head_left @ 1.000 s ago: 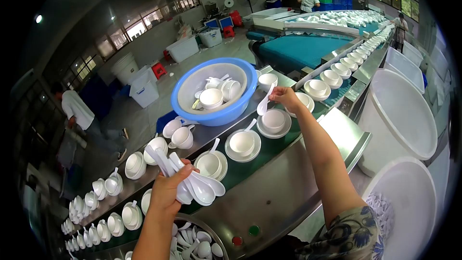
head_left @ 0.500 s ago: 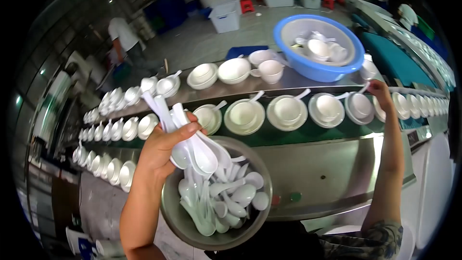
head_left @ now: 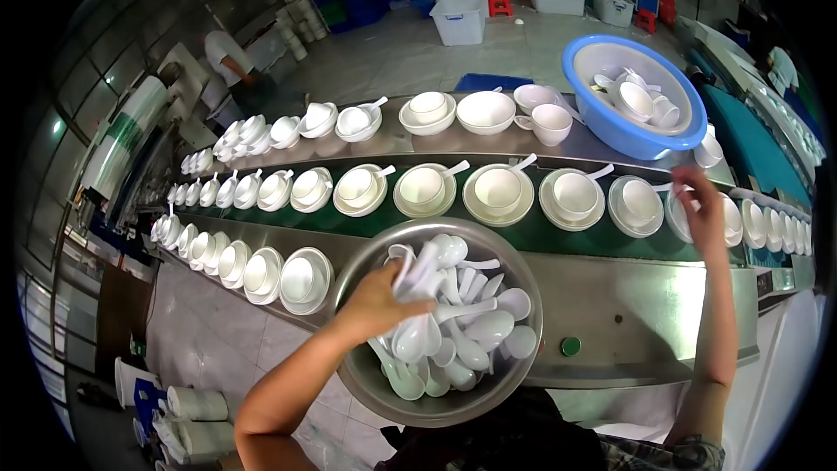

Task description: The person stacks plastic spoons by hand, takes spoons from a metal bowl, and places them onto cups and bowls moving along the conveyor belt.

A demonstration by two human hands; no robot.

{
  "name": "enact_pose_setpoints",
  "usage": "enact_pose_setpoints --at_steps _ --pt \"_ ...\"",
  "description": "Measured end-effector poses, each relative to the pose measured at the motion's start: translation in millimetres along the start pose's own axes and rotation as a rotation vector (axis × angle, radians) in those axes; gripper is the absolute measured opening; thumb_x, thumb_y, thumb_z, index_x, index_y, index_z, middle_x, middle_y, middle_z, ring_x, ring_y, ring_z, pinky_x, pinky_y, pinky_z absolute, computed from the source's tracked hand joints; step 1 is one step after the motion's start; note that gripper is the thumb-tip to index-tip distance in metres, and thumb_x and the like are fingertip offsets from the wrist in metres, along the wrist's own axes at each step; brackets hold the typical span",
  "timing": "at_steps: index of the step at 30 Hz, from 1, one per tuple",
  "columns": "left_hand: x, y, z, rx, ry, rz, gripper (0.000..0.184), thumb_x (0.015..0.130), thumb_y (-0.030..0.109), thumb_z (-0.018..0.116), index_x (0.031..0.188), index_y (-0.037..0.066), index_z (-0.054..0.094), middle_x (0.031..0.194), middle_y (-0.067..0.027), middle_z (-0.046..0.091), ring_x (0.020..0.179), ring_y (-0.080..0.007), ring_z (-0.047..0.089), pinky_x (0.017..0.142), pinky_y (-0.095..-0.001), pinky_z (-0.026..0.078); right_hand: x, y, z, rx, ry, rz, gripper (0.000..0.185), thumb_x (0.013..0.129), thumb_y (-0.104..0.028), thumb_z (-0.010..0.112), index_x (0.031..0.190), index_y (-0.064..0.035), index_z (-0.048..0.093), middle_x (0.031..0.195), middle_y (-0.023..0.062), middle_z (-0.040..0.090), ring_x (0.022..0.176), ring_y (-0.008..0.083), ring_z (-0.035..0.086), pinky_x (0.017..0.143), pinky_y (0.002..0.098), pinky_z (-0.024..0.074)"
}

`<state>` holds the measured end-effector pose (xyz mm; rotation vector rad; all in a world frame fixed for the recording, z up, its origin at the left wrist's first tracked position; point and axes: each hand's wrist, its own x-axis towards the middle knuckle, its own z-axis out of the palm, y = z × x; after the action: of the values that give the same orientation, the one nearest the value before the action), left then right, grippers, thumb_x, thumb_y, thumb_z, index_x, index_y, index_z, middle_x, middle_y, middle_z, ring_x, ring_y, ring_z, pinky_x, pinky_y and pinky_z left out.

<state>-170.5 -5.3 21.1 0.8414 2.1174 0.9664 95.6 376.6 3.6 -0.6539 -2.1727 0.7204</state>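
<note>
My left hand (head_left: 382, 298) is closed round several white spoons (head_left: 420, 272), which are blurred by motion. It is over a round metal basin (head_left: 521, 377) heaped with more white spoons (head_left: 488, 327). Further right, my right hand (head_left: 700, 201) hovers at the green conveyor belt with curved fingers apart, and I see nothing held in it. Beside its fingertips a spoon handle sticks out from a white bowl (head_left: 641, 202) standing on a plate. Another bowl and plate are partly hidden behind this hand.
White bowl-and-plate sets line the green belt (head_left: 375, 224) and the steel ledges on both sides. A blue tub (head_left: 602, 126) of crockery stands on the far ledge near white cups (head_left: 551, 125). A person (head_left: 228, 59) is in the left background.
My left hand has lowered its spoons towards the basin. My right hand has come away from the spoon handle it was pinching, and its fingers have spread. The view has shifted.
</note>
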Motion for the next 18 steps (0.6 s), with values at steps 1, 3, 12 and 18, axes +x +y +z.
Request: enact_pose_setpoints --at_steps 1,3,12,18 --pt "-2.1 -5.0 2.9 0.287 0.025 0.110 0.065 0.068 0.027 0.073 0.117 -0.003 0.043 0.107 -0.0180 0.054 0.103 -0.0264 0.052 0.088 -0.0337 0.041 -18.5 -51.5 14.5 -0.035 -0.096 -0.093 0.023 0.077 0.000 0.057 0.100 -0.0019 0.055 0.096 0.0064 0.058 0.088 0.0146 0.054 0.074 0.0263 0.0429" --pt "-14.6 2.4 -0.9 0.192 -0.098 0.196 0.076 0.067 0.034 0.072 0.123 -0.002 0.036 0.119 -0.0223 0.044 0.111 -0.0335 0.045 0.092 -0.0374 0.037 -51.5 -115.8 33.1 -0.045 -0.248 -0.293 0.033 0.070 -0.005 0.065 0.101 -0.0030 0.054 0.103 0.0138 0.055 0.092 0.0272 0.054 0.076 0.0331 0.0440" --pt "-34.0 -13.3 -30.4 0.356 0.023 0.808 0.064 0.067 0.021 0.070 0.120 0.000 0.041 0.120 -0.0213 0.043 0.111 -0.0363 0.041 0.094 -0.0406 0.033 -209.9 -188.7 74.0 0.015 0.112 0.089 0.024 0.070 -0.003 0.064 0.093 -0.0010 0.057 0.106 0.0150 0.052 0.094 0.0312 0.053 0.078 0.0357 0.0435" --pt "-24.3 -69.4 -53.8 0.196 0.036 0.640 0.054 0.074 0.016 0.060 0.119 -0.003 0.038 0.110 -0.0180 0.049 0.101 -0.0286 0.048 0.088 -0.0379 0.037 -369.5 -254.3 90.3 -0.395 0.465 0.561 0.020 0.071 -0.003 0.063 0.090 -0.0030 0.057 0.102 0.0114 0.054 0.090 0.0287 0.052 0.075 0.0358 0.0444"
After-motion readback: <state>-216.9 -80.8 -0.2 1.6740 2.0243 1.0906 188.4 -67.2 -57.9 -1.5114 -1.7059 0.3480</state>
